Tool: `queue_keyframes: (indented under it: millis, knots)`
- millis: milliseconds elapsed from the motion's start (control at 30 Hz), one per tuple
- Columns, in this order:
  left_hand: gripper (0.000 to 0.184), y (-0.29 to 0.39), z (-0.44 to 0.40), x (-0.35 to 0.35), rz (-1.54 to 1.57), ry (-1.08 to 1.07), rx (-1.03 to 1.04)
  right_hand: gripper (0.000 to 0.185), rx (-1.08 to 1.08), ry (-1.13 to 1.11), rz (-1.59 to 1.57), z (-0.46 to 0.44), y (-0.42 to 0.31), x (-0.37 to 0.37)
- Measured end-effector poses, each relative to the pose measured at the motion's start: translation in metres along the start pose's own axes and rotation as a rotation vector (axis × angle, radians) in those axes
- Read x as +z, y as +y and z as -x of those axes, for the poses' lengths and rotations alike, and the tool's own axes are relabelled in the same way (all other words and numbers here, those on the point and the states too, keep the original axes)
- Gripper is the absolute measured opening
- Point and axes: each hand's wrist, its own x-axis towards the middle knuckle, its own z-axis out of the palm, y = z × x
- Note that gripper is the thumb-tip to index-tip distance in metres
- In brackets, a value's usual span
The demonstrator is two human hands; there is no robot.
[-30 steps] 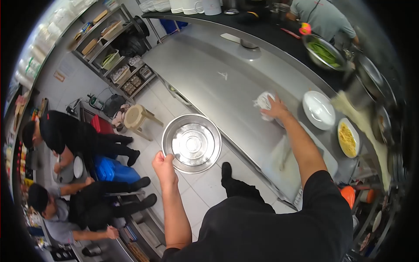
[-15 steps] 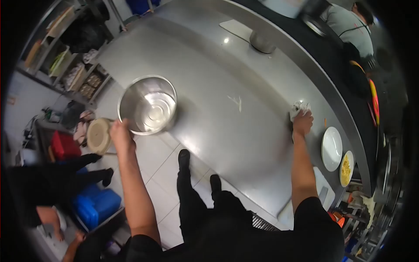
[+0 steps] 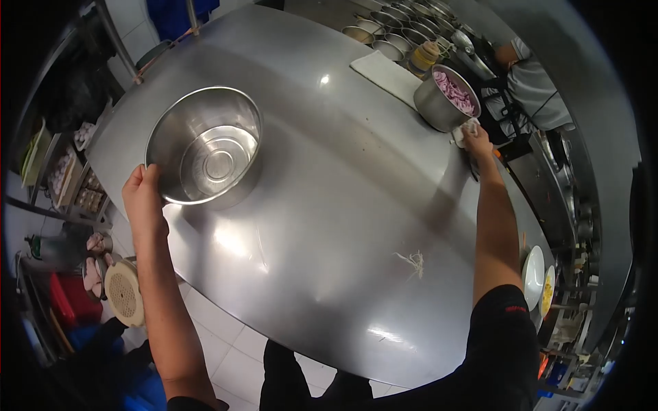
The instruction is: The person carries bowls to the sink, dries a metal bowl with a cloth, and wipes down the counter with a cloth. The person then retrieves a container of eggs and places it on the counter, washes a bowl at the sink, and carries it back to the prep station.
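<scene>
Swung stainless bowl point(image 3: 205, 151) in over the surface point(image 3: 322, 205), took cloth point(image 3: 468, 126) out to the steel pot point(image 3: 434, 108)

Nearest, leaves pale shreds point(image 3: 415, 263) lying loose. Beyond, pinches the stainless bowl's rim in the left hand point(image 3: 145, 195); cannot tell whether resting on the surface or held just above. Farther out, closes the right hand point(image 3: 478, 142) around the crumpled cloth, just beside the steel pot of sliced red onion point(image 3: 456, 92). Looks to be wiping; seems to call next for steering round the steel pot, then back to the pale shreds.

Silver bowl point(image 3: 203, 145); white cloth point(image 3: 469, 127); pink-purple slices point(image 3: 454, 92)
</scene>
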Motion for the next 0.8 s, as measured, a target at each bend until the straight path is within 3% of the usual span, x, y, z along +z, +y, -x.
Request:
queue_keyframes:
  millis: [33,233,300,400,433,467,567,633,700,800]
  knots:
    - [0.029,-0.004,-0.009,-0.003,-0.015,-0.021,0.010,0.060,-0.077,0.022,0.124,0.006,-0.012,-0.002]
    - [0.036,-0.003,-0.022,-0.006,-0.103,-0.069,0.043,0.052,-0.273,0.083,-0.173,0.145,-0.047,-0.030]
    - [0.039,-0.010,-0.027,-0.011,-0.105,-0.097,0.051,0.054,-0.608,-0.044,-0.305,0.198,-0.062,-0.052]
    - [0.035,0.020,-0.008,-0.007,-0.207,-0.048,-0.020,0.050,-0.289,-0.113,-0.573,0.239,-0.106,-0.074]
    - [0.033,0.023,0.001,-0.011,-0.214,0.022,0.052,0.045,-0.157,-0.078,-0.766,0.233,-0.122,-0.075]
    - [0.032,0.026,0.015,-0.021,-0.224,0.096,0.125,0.042,-0.056,0.035,-0.686,0.216,-0.132,-0.071]
    - [0.028,0.023,0.078,-0.067,-0.131,0.293,0.213,0.045,-0.009,0.042,-0.381,0.163,-0.154,-0.023]
    - [0.027,-0.006,0.122,-0.108,-0.063,0.258,0.235,0.050,-0.051,-0.118,-0.508,0.158,-0.207,-0.036]
    - [0.028,-0.047,0.171,-0.121,0.092,0.215,0.151,0.046,-0.151,-0.187,-0.575,0.141,-0.231,-0.016]
    - [0.025,-0.126,0.263,-0.145,0.627,0.085,-0.628,0.045,-0.313,-0.507,-0.618,0.173,-0.253,-0.050]
